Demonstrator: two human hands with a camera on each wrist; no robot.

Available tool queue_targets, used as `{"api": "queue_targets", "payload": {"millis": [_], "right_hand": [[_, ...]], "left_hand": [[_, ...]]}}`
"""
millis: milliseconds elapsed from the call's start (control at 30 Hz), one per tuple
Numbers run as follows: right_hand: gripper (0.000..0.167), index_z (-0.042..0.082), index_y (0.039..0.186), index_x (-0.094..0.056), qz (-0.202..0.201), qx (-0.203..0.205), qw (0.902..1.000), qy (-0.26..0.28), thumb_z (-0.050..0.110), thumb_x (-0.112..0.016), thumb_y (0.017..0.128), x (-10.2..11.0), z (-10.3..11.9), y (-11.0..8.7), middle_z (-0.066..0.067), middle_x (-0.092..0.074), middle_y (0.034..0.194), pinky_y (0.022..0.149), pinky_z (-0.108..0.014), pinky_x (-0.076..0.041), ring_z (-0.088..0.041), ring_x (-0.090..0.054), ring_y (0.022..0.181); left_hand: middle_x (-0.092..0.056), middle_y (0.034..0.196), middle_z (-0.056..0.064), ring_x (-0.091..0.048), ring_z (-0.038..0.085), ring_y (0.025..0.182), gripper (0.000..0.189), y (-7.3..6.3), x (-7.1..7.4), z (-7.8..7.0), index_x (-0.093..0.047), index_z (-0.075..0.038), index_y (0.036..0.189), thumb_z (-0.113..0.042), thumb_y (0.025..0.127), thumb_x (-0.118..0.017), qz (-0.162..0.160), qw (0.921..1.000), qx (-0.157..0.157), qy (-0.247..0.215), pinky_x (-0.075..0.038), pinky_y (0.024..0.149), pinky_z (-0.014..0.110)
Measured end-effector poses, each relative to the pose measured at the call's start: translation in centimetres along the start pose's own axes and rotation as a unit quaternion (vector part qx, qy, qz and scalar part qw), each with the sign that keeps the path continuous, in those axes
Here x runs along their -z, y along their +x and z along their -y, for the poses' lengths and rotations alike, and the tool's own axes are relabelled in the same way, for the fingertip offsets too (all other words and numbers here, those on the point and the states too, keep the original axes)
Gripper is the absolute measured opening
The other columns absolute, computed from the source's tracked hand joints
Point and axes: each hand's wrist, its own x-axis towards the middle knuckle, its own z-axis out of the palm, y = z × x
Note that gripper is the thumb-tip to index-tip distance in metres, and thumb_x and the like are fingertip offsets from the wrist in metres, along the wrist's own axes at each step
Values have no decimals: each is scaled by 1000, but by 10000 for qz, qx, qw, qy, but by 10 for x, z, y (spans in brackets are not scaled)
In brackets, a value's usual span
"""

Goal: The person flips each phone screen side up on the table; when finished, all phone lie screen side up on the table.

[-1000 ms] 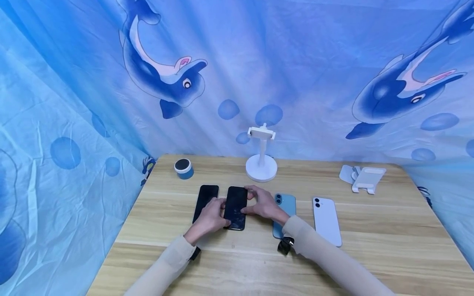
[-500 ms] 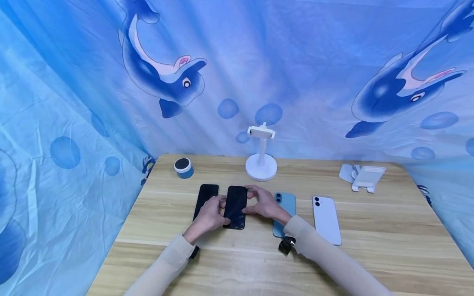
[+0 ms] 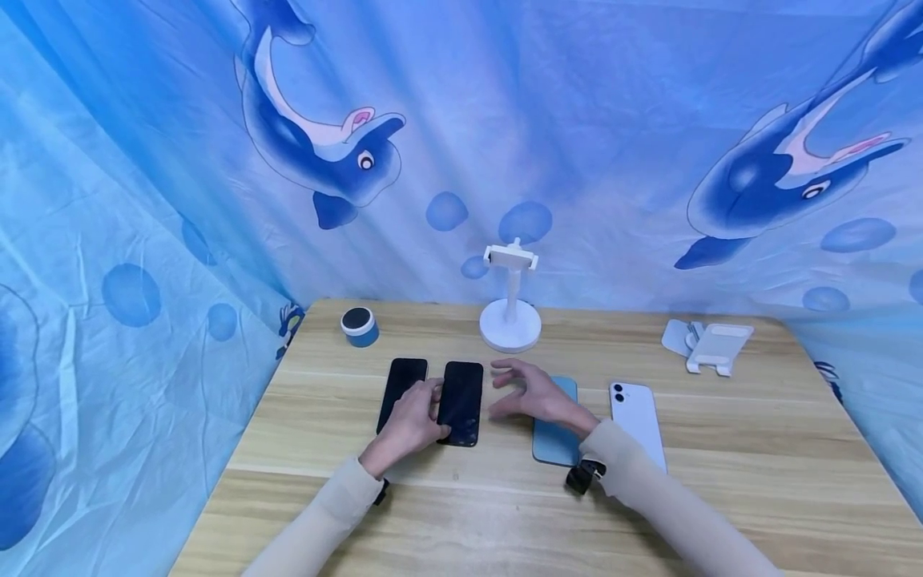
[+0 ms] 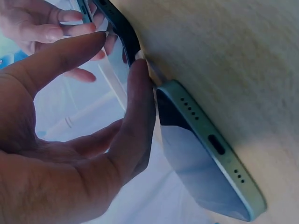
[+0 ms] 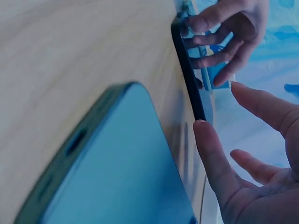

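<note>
Two phones with dark screens lie face up side by side on the table. The left hand (image 3: 411, 421) is at the long left side of the right-hand black phone (image 3: 461, 403), its thumb at the lower corner. That arm covers part of the other dark-screened phone (image 3: 404, 385), whose pale green edge shows in the left wrist view. To the right, the right hand (image 3: 537, 393) hovers with thumb and fingers spread, apart from the black phone and holding nothing. Beneath it a teal phone (image 3: 555, 441) lies back up, partly covered by the hand.
A white phone (image 3: 638, 421) lies back up on the wooden table (image 3: 461, 521), partly under the right forearm. Behind stand a white phone stand (image 3: 510, 324), a blue and white round canister (image 3: 360, 327) and a folding white stand (image 3: 717, 349). A dolphin-print curtain (image 3: 613, 160) hangs behind.
The right hand has let go of the black phone's right side and drawn away to the right, over the teal phone. The left hand and the phones have stayed in place.
</note>
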Motion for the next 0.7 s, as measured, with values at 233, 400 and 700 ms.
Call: {"api": "queue_targets", "payload": {"millis": [233, 400, 700], "right_hand": [[72, -2, 154, -42, 38, 195, 9994, -286, 12, -77, 94, 17, -8, -16, -31, -59, 138, 87, -37, -62, -29, -77, 103], [64, -3, 149, -49, 80, 353, 9978, -563, 15, -78, 94, 22, -18, -27, -28, -63, 134, 89, -27, -59, -26, -76, 103], [59, -1, 148, -52, -361, 290, 9977, -502, 17, -75, 96, 38, -22, -44, -26, -63, 136, 89, -29, -55, -29, -72, 110]], "left_hand": [[-63, 117, 14, -59, 24, 92, 82, 2, -4, -6, -52, -3, 149, -11, 77, -91, -248, 9983, -292, 436, -53, 83, 45], [-63, 125, 14, -64, 29, 108, 66, -3, -13, -15, -56, -7, 148, -20, 89, -82, -381, 9914, -1074, 640, -56, 91, 48], [-58, 139, 10, -58, 26, 124, 62, -14, -38, -39, -54, -12, 150, -28, 94, -77, -177, 9650, -2318, 1212, -55, 102, 44]]}}
